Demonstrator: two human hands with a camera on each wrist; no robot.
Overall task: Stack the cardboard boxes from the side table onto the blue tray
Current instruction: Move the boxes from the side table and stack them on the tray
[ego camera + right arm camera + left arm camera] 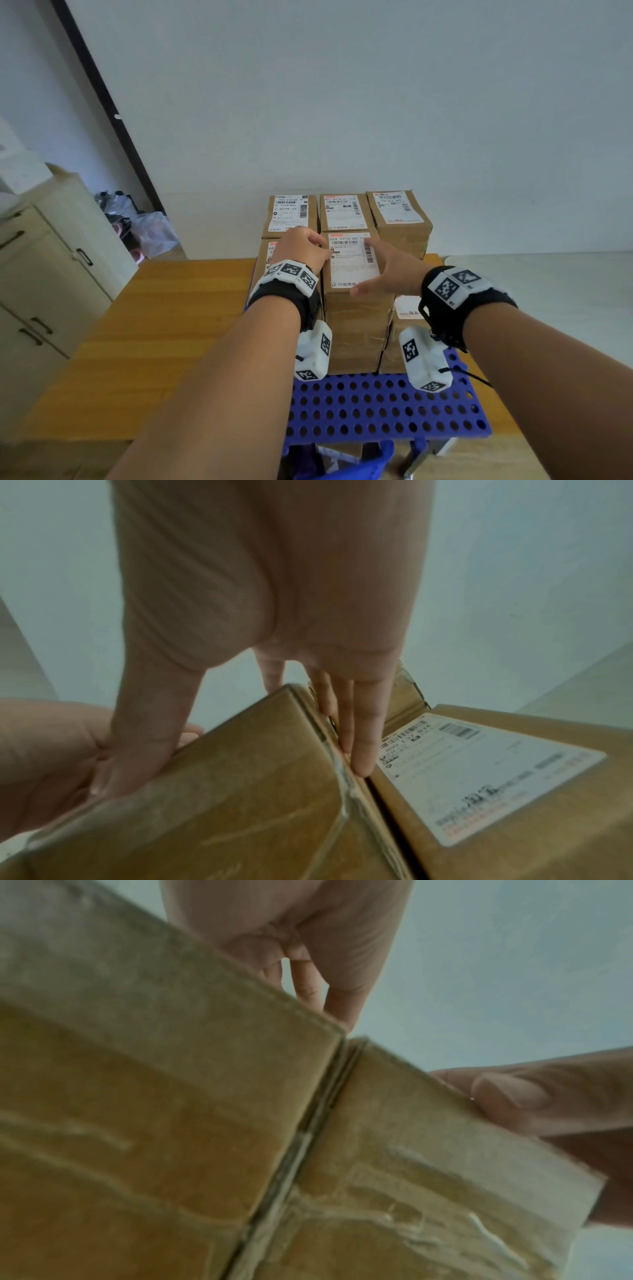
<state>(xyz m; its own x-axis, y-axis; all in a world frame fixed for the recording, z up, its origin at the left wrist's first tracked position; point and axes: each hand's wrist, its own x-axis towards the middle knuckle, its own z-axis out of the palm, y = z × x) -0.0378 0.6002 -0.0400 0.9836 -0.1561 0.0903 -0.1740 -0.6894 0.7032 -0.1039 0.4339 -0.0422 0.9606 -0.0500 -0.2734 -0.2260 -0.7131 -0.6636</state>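
Several labelled cardboard boxes stand stacked on the far half of a blue perforated tray [376,407]. Both hands are on the top box [352,263] of the middle front stack. My left hand [303,248] has curled fingers against that box's upper left edge, over the neighbouring left stack. My right hand [387,270] spans the box's top, thumb near the front edge. In the right wrist view its fingers [359,737] reach down the right side of the box [240,791], beside a lower labelled box [496,764]. The left wrist view shows the box [428,1150] edge-on, with the left hand [308,961] above.
The tray sits on a wooden table [154,325] against a pale wall. A back row of boxes [342,212] stands behind the held one. A cream cabinet [51,257] and plastic bags [144,229] are at the left. A white surface [548,274] lies at the right.
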